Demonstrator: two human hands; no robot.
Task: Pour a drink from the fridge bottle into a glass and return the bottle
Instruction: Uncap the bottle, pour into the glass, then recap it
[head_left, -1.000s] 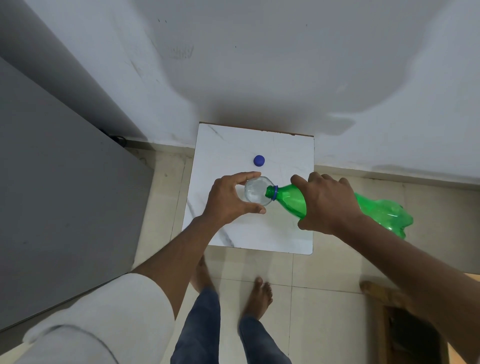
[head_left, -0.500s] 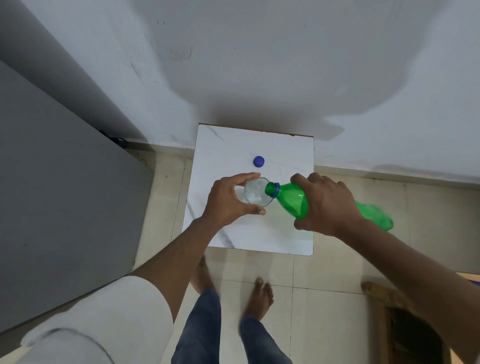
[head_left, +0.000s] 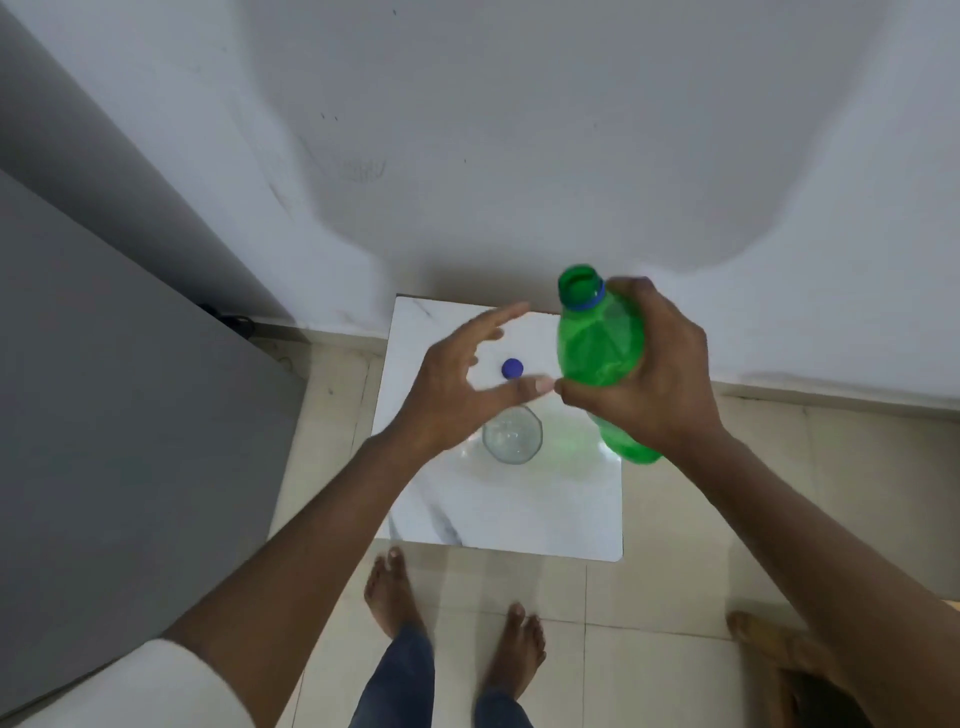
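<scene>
The white marble table (head_left: 566, 514) stood against the wall. Above it, the right hand (head_left: 657, 374) wrapped its fingers around the uncapped green bottle (head_left: 597, 348), held near upright. The left hand (head_left: 462, 389) hovered with fingers spread above the glass (head_left: 511, 434), touching nothing. The blue cap (head_left: 512, 368) lay on the table behind the glass.

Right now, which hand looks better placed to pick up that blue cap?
Probably the left hand: it's open, empty, above the blue cap. The right hand is holding the green bottle.
</scene>
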